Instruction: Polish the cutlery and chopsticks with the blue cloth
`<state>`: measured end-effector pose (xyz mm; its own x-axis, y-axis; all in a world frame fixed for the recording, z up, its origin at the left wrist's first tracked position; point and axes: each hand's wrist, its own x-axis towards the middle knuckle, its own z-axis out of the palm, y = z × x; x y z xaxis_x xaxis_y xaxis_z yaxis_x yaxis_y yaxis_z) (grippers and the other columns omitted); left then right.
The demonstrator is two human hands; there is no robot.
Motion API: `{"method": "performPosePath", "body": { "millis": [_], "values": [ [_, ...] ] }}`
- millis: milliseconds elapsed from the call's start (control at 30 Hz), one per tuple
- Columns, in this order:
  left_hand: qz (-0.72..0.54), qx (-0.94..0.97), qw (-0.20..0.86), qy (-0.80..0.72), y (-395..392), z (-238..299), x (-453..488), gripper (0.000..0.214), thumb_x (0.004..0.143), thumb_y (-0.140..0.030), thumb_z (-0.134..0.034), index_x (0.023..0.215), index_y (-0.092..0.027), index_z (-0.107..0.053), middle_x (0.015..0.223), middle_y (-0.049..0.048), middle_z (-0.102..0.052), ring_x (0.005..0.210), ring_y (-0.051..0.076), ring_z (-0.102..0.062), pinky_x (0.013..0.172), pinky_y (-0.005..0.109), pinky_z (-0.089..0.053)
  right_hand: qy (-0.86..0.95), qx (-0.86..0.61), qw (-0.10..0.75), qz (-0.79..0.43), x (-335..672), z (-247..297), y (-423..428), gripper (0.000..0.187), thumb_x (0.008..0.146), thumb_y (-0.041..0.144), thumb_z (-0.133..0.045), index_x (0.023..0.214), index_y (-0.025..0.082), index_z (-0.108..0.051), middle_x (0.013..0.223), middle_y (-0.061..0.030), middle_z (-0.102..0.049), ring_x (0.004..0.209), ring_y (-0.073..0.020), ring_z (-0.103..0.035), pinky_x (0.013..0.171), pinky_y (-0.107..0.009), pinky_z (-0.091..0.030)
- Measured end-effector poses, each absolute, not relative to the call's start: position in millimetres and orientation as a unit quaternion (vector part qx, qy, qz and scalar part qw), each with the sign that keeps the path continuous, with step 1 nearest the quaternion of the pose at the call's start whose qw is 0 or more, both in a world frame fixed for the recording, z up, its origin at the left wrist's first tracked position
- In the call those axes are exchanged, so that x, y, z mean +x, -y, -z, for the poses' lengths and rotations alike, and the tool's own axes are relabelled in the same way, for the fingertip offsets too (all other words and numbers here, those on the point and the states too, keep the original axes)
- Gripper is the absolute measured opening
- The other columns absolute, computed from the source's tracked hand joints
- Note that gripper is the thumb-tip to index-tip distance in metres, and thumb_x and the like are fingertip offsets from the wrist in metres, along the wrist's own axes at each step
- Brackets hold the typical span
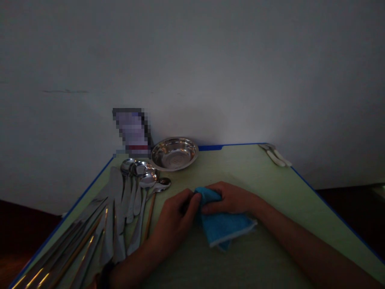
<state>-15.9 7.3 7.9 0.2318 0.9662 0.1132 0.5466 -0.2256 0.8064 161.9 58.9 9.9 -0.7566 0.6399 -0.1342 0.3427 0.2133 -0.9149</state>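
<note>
A blue cloth (224, 228) with a pale hem is bunched up in front of me over the table. My right hand (230, 198) is closed around its upper part, thumb laid across the fold. At the cloth's left edge my left hand (177, 214) is closed, fingers curled and thumb tip against the fabric. Whether anything is wrapped inside the cloth is hidden. Beside my left forearm lie several metal spoons (148, 179) and several table knives (110, 224). A thin brown stick-like handle (149, 216) lies close to my left wrist.
A round shallow steel bowl (175, 154) stands at the back of the light green table (234, 160), against the wall. Left of it leans a blurred-out upright panel (134, 130). Two white-handled utensils (276, 157) lie at the back right corner.
</note>
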Motion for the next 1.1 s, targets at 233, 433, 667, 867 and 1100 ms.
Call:
{"method": "performPosePath", "body": {
  "millis": [233,433,667,867,1100],
  "values": [
    [-0.344,0.732,0.269,-0.523,-2,-8,-14,0.029,0.085,-0.030,-0.040,0.059,-0.018,-0.043,0.053,-0.0056,-0.037,0.048,0.009,-0.037,0.046,0.021,-0.028,0.775,-0.351,0.069,-0.520,178,-22,-66,0.045,0.067,0.046,-0.063,0.104,0.022,-0.060,0.093,-0.0023,-0.065,0.077,-0.0172,-0.060,0.062,-0.025,-0.045],
    [-0.348,0.737,0.274,-0.510,-3,-4,-15,0.021,0.085,-0.028,-0.042,0.067,-0.018,-0.047,0.058,-0.0044,-0.046,0.052,0.010,-0.044,0.049,0.022,-0.035,0.761,-0.346,0.074,-0.543,189,-24,-68,0.041,0.064,0.038,-0.067,0.102,0.022,-0.062,0.089,-0.0014,-0.066,0.073,-0.0157,-0.061,0.061,-0.024,-0.046],
    [-0.359,0.716,0.298,-0.519,-9,-3,-17,0.015,0.083,-0.026,-0.048,0.094,-0.019,-0.055,0.083,0.0013,-0.063,0.070,0.014,-0.058,0.060,0.025,-0.045,0.735,-0.347,0.072,-0.577,183,-20,-68,0.035,0.069,0.039,-0.063,0.099,0.021,-0.062,0.083,-0.0010,-0.066,0.067,-0.0138,-0.060,0.055,-0.022,-0.046],
    [-0.362,0.727,0.279,-0.513,-10,-11,-15,0.019,0.081,-0.022,-0.048,0.094,-0.018,-0.061,0.082,0.0016,-0.064,0.072,0.014,-0.058,0.060,0.024,-0.046,0.757,-0.368,0.060,-0.537,177,-19,-68,0.034,0.071,0.044,-0.060,0.095,0.019,-0.062,0.083,-0.0015,-0.066,0.069,-0.0151,-0.060,0.057,-0.023,-0.045],
    [-0.378,0.699,0.307,-0.523,-12,-8,-19,0.021,0.081,-0.024,-0.050,0.098,-0.020,-0.062,0.083,0.0001,-0.065,0.072,0.014,-0.060,0.060,0.023,-0.048,0.748,-0.355,0.130,-0.545,172,-11,-66,0.036,0.079,0.051,-0.046,0.085,0.019,-0.060,0.066,0.0011,-0.056,0.055,-0.0105,-0.050,0.050,-0.022,-0.040]
  ]
}}
